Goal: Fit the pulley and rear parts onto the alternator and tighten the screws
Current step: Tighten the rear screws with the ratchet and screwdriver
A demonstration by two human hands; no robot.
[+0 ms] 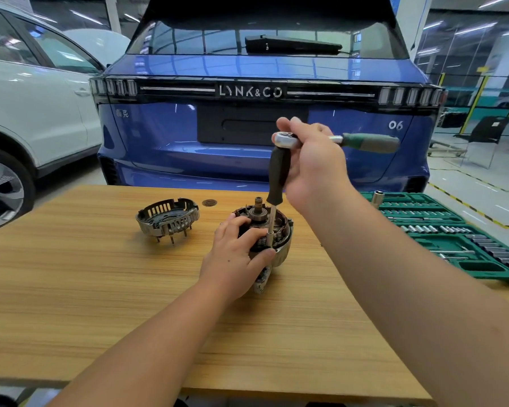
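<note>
Near the desk's far edge, the left hand (235, 254) grips the alternator (272, 230) while the right hand (312, 160) clasps the ratchet (335, 141) atop a driver (276, 183), tightening a screw; turning comes next.

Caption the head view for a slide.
Left hand steadies alternator while right hand drives ratchet.

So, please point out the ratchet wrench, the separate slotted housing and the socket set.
ratchet wrench (368, 142): head view, on its green handle.
slotted housing (167, 220): head view, on its slotted side wall.
socket set (453, 245): head view, on the green tray.
</note>
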